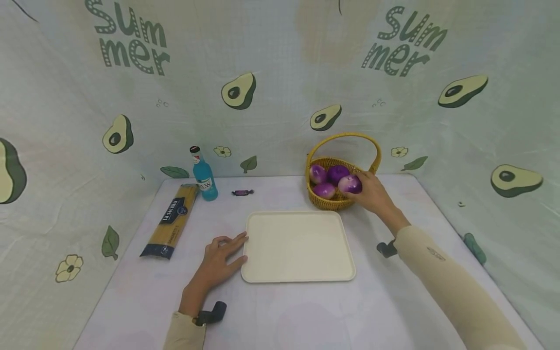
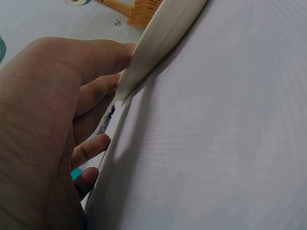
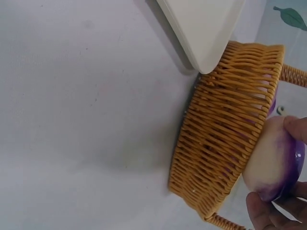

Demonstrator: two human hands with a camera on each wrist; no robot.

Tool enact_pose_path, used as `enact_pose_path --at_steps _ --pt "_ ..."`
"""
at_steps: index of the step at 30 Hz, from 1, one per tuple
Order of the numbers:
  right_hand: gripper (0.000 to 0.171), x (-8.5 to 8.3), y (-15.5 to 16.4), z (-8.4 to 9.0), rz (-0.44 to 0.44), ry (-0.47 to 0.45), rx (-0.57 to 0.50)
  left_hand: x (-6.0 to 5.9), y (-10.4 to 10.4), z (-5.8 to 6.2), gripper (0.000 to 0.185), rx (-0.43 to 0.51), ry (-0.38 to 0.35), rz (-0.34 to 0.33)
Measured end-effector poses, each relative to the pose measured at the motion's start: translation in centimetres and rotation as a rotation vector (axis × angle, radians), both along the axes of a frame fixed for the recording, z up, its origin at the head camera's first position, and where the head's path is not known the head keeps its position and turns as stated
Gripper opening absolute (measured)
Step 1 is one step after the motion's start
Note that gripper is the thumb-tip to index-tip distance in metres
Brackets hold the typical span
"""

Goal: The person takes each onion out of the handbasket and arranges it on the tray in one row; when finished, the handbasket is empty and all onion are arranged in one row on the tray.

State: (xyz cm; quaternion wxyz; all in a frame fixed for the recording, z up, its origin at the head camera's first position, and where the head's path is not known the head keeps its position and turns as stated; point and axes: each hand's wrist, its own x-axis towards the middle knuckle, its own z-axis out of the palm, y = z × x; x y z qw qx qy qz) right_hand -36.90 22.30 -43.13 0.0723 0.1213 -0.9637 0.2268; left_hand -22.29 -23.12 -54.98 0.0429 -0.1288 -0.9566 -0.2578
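In the head view, my right hand (image 1: 369, 192) grips a round purple-and-white vegetable (image 1: 350, 184) at the right side of a wicker basket (image 1: 330, 202). The right wrist view shows the vegetable's (image 3: 268, 158) pale underside level with the basket's (image 3: 225, 129) rim, thumb on one side and fingers on the other. Several similar purple vegetables (image 1: 324, 190) lie inside the basket. My left hand (image 1: 220, 260) touches the left edge of a cream rectangular tray (image 1: 299, 248), its fingers spread and loosely extended. Close up, the thumb lies against the tray's (image 2: 153, 48) rim.
A spaghetti packet (image 1: 172, 221) lies at the left of the table, beside an upright bottle of blue drink (image 1: 204, 179). A small wrapped candy (image 1: 242, 192) lies right of the bottle. The basket's arched handle (image 1: 343, 135) rises above its contents. Printed cloth (image 1: 280, 58) hangs behind the table.
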Motion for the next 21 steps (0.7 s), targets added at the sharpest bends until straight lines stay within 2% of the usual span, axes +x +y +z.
enact_pose_path --at_steps 14,21 --pt "0.083 1.3 -0.2 0.2 0.029 0.047 -0.003 -0.1 0.0 -0.1 0.058 -0.010 0.006 0.005" --pt "0.086 2.1 -0.6 0.4 0.028 0.026 -0.018 0.0 0.0 0.0 0.059 -0.006 0.004 0.008"
